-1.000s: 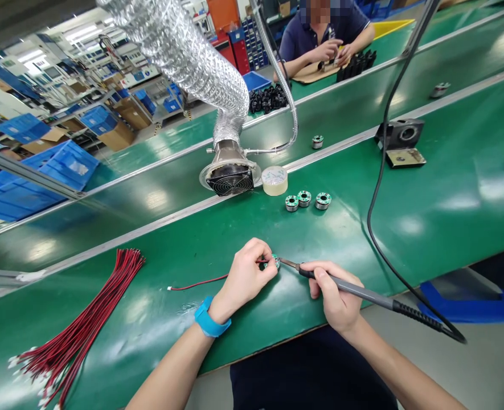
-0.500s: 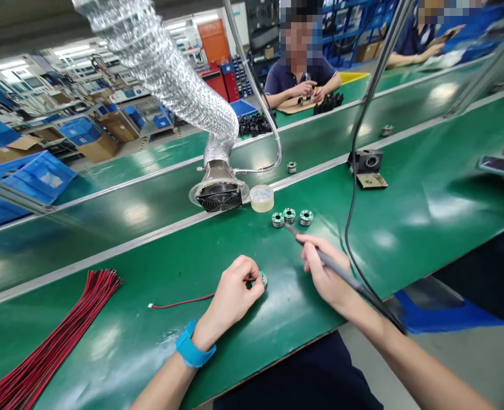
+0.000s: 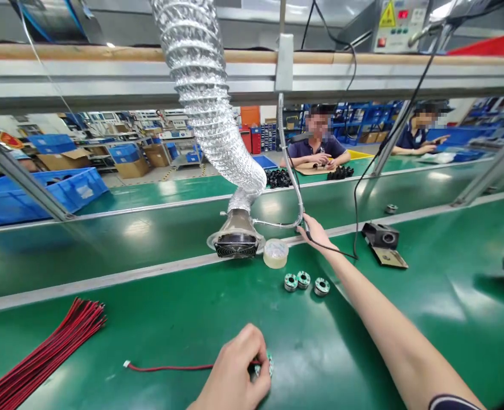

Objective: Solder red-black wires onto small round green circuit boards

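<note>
The left hand's fingers (image 3: 263, 376) pinch a red wire (image 3: 170, 368) at a small green-topped part (image 3: 270, 364) on the green counter (image 3: 162, 319). The wire's white connector (image 3: 126, 364) lies left of them, and a bundle of red wires (image 3: 42, 356) farther left. Beyond the fingers sit three ring-shaped parts (image 3: 303, 279) and a tape roll (image 3: 275, 253). The right hand (image 3: 314, 230) reaches past the roll, its fingers by a metal hose (image 3: 299, 205), a black cable (image 3: 337, 249) running from them.
</note>
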{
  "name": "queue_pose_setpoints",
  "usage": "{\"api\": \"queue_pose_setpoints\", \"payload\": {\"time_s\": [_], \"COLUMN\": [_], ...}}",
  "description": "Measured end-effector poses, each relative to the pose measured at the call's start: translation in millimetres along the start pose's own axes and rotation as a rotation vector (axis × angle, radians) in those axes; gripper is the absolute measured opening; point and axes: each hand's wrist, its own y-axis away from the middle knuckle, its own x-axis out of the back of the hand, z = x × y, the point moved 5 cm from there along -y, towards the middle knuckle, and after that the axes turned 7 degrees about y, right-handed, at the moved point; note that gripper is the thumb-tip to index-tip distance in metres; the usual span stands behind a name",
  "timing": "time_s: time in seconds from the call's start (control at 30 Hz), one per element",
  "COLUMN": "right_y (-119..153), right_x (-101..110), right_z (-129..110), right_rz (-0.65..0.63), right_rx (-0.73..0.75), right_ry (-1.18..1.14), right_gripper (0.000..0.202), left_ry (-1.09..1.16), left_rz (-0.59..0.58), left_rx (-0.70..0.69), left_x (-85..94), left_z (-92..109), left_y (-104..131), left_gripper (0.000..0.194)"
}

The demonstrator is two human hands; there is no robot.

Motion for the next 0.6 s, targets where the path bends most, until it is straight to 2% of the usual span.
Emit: {"api": "queue_pose_setpoints", "payload": {"time_s": [0.13,0.23,0.27,0.3,0.37,0.43,0.47,0.6], "right_y": [-21.3,-24.7,-23.8,-21.9,-15.3,-3.7,4.4,52.6], "right_x": [-28.6,-37.7,-38.0,-36.8,-28.9,-13.6,-3.3,47.3], "right_z": [8.9,12.7,13.5,14.1,14.0,11.7,9.9,8.2], "right_rz": [-0.064,-0.094,-0.093,-0.085,-0.05,-0.008,0.013,0.083], "right_rx": [0.077,0.117,0.123,0.125,0.123,0.126,0.132,0.149], "right_ry": [-0.018,-0.034,-0.037,-0.037,-0.033,-0.03,-0.033,-0.072], "right_gripper": [0.039,0.037,0.035,0.034,0.032,0.037,0.039,0.048], "left_ry": [-0.076,-0.117,-0.134,-0.156,-0.215,-0.299,-0.35,-0.622], "left_rz": [0.004,0.015,0.007,-0.02,-0.115,-0.22,-0.263,-0.416], "left_rx": [-0.057,-0.053,-0.062,-0.076,-0.106,-0.073,-0.022,0.191], "left_x": [-7.9,-15.9,-18.1,-20.0,-19.0,-5.9,6.1,76.5], "left_z": [-16.7,-33.0,-36.4,-38.3,-37.5,-35.0,-34.7,-43.4], "left_y": [8.3,18.7,21.8,24.2,26.2,22.0,16.9,-21.9], "left_gripper": [0.02,0.01,0.014,0.025,0.041,0.035,0.03,0.011]}}
